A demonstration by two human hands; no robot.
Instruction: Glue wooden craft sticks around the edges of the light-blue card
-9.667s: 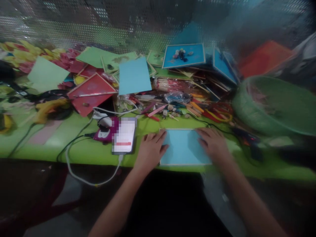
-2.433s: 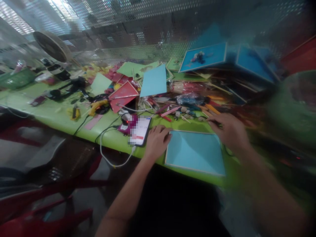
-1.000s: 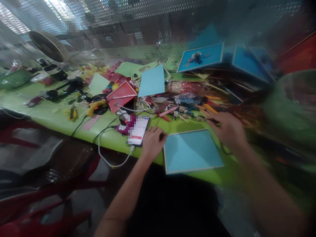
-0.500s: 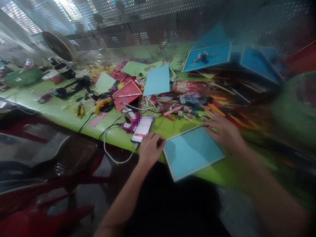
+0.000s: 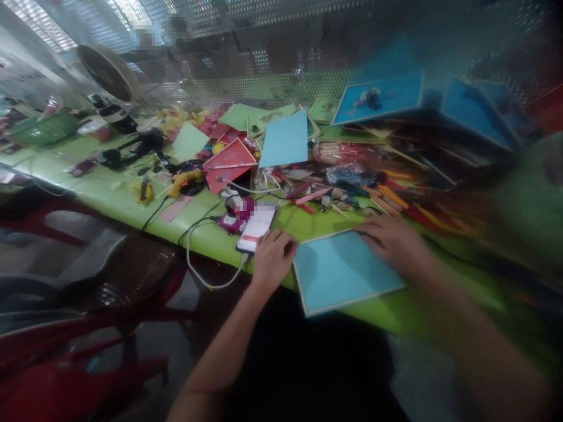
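Note:
A light blue rectangular card with a pale border strip lies at the front edge of the green table, tilted slightly in view. My left hand is at its upper left corner, fingers curled and closed on the edge. Along the top edge, towards the right, my right hand has its fingers together on the border, covering the card's upper right part. Whatever small thing may be under the fingertips is hidden. Just beyond my left hand lies a lit smartphone with a white cable.
Behind the card are craft sticks, pebbles and plastic wrap. Another light blue sheet, red cards and framed blue cards are piled further back. A yellow-handled tool lies left; a green basket stands far left.
My right hand has slid left and a little nearer along the card's top edge. The card has turned slightly, while my left hand stays at its corner.

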